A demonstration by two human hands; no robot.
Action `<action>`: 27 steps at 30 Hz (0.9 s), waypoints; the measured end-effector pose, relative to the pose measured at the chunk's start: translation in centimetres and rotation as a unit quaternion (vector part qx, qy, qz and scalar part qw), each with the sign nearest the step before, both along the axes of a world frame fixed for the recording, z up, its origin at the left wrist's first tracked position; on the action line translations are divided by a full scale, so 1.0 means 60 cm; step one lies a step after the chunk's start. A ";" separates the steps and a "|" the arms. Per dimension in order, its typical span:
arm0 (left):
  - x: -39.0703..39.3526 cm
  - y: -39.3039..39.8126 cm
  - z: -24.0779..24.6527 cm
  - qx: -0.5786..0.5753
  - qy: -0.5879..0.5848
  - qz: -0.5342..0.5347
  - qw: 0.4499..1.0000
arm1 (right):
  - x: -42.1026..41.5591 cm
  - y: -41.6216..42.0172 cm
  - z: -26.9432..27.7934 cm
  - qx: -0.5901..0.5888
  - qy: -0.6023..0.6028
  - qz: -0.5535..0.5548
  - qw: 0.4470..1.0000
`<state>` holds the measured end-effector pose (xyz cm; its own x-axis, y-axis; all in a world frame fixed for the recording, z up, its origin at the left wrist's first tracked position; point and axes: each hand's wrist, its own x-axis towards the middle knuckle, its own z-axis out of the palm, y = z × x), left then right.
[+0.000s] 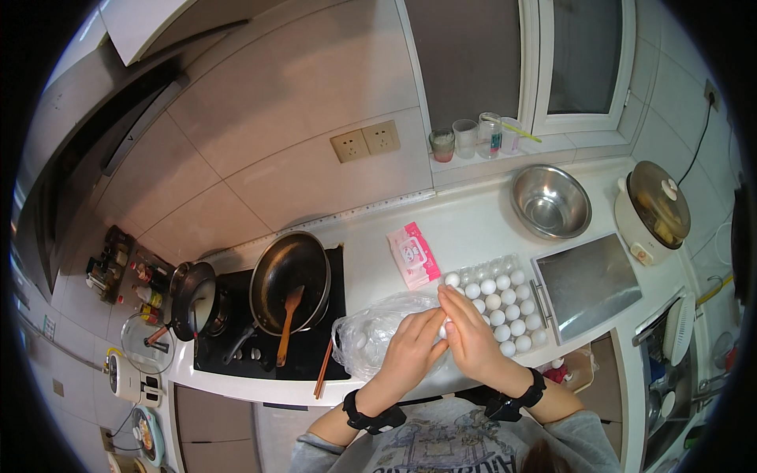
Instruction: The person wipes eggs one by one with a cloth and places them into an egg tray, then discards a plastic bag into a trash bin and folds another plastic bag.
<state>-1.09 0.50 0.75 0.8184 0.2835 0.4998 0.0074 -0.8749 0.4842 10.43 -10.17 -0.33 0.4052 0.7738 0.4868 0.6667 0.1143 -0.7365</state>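
Note:
My left hand (414, 343) and my right hand (470, 340) meet over the near left corner of a clear plastic egg tray (473, 273). A white egg (442, 331) shows between them, partly covered by my fingers. Rows of white eggs (493, 302) stand in the tray. Just left of my hands a crumpled clear plastic bag (372, 331) lies on the counter, with what may be more eggs inside. Behind the bag is a pink and white pack of wipes (413, 254). Which hand bears the egg's weight is hidden.
A wok (278, 260) with a wooden spatula (290, 316) sits on the black hob (230, 360). Chopsticks (323, 369) lie at the hob's right edge. A steel bowl (551, 201), a metal-topped panel (585, 287) and a lidded electric cooker (636, 219) are to the right. Glasses (465, 139) line the windowsill.

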 end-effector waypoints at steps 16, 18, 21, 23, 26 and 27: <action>-0.006 0.019 -0.009 0.080 -0.050 -0.130 0.987 | 0.048 -0.005 -0.025 -0.089 0.420 0.158 0.889; 0.002 0.014 -0.012 0.054 -0.064 -0.109 0.990 | 0.067 0.000 -0.032 -0.145 0.634 0.181 0.737; 0.026 0.012 -0.022 0.014 -0.051 -0.062 0.997 | 0.067 0.000 -0.050 -0.062 0.701 0.133 0.698; 0.043 0.020 -0.032 0.007 -0.036 -0.029 0.999 | 0.064 -0.006 -0.053 -0.036 0.689 0.067 0.721; 0.066 0.043 -0.041 0.015 -0.009 0.010 1.000 | 0.076 -0.011 -0.072 0.019 0.688 0.081 0.721; 0.076 0.054 -0.042 0.009 0.005 0.022 1.000 | 0.090 -0.021 -0.080 0.035 0.699 0.100 0.708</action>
<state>3.47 3.77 -1.77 0.8104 0.3105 0.4969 0.0515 -0.8825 0.4676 15.82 -11.44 -5.16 0.4143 0.8776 -0.2412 -0.7414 0.1717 -0.6487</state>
